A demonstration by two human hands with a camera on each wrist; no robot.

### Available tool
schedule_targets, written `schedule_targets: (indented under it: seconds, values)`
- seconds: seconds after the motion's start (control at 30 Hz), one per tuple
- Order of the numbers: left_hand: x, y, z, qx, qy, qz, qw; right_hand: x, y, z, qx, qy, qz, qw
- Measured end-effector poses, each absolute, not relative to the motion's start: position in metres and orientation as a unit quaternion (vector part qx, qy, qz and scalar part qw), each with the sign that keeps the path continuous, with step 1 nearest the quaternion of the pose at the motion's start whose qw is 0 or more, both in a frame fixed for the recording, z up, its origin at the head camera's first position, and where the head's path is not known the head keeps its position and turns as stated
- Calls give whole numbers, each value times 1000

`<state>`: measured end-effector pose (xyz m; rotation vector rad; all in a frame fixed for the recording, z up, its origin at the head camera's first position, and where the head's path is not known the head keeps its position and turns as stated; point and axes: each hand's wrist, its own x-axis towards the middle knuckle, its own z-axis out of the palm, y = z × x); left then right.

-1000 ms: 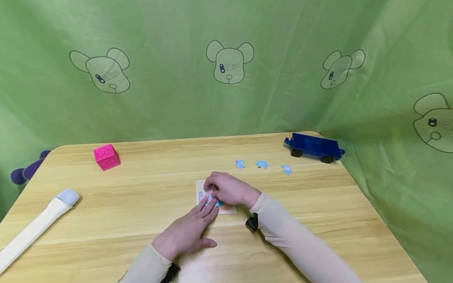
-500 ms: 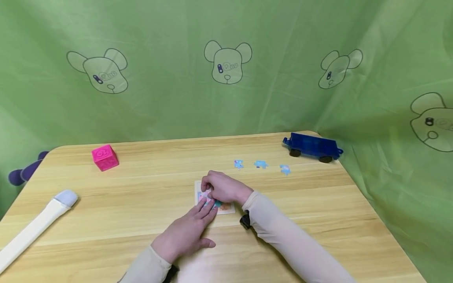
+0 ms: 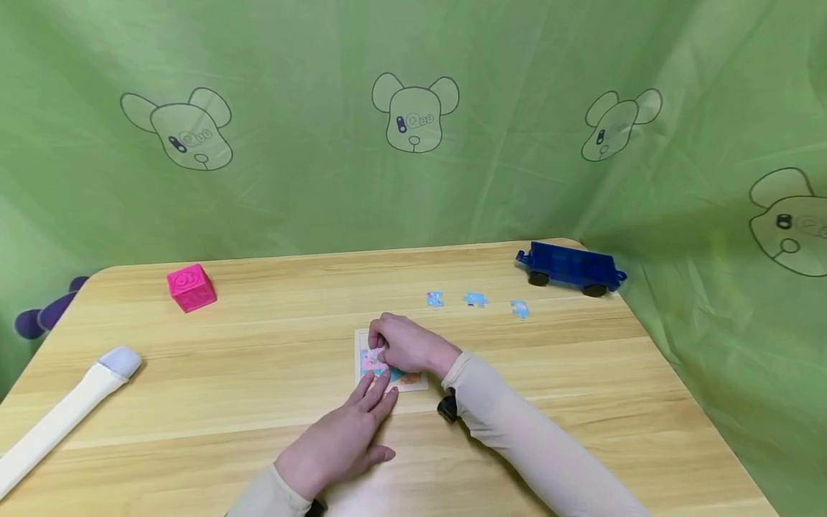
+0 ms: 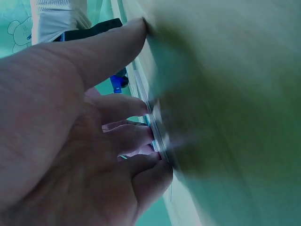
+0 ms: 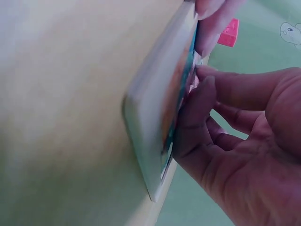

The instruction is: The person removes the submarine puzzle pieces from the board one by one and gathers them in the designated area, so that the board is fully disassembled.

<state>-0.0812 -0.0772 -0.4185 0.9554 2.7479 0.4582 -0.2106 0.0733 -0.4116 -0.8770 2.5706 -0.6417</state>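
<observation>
A small puzzle board (image 3: 413,380) (image 5: 160,117) with a pink and blue picture lies flat at the middle of the wooden table (image 3: 258,359). My left hand (image 3: 349,431) (image 4: 94,155) lies palm down, its straight fingertips (image 3: 381,384) pressing the board's near edge (image 4: 157,132). My right hand (image 3: 403,345) (image 5: 235,141) is curled over the board's top. Its thumb and fingers pinch a pale puzzle piece (image 3: 377,352) against the picture. Most of the board is hidden under both hands.
Three loose blue puzzle pieces (image 3: 476,299) lie in a row behind the board. A blue toy wagon (image 3: 571,268) stands at the back right corner. A pink cube (image 3: 190,287) (image 5: 229,33) sits back left, a long white tool (image 3: 64,416) front left. Green cloth surrounds the table.
My left hand has slid back a little, so only its fingertips reach the board. The right hand has stayed curled over the same spot, shifting slightly.
</observation>
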Motion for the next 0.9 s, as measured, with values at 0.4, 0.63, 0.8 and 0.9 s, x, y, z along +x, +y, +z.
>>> schedule_targets:
  seconds: [0.4, 0.63, 0.8, 0.9]
  values:
    - [-81, -81, -418, 321, 928, 160, 100, -207, 74, -411, -299, 894, -285, 173]
    - [-83, -82, -419, 323, 924, 173, 111, -206, 82, -412, -300, 879, -325, 179]
    - [-84, -81, -419, 322, 923, 175, 119, -207, 90, -413, -296, 876, -344, 165]
    - [-83, -81, -418, 317, 925, 174, 118, -207, 97, -409, -294, 873, -357, 154]
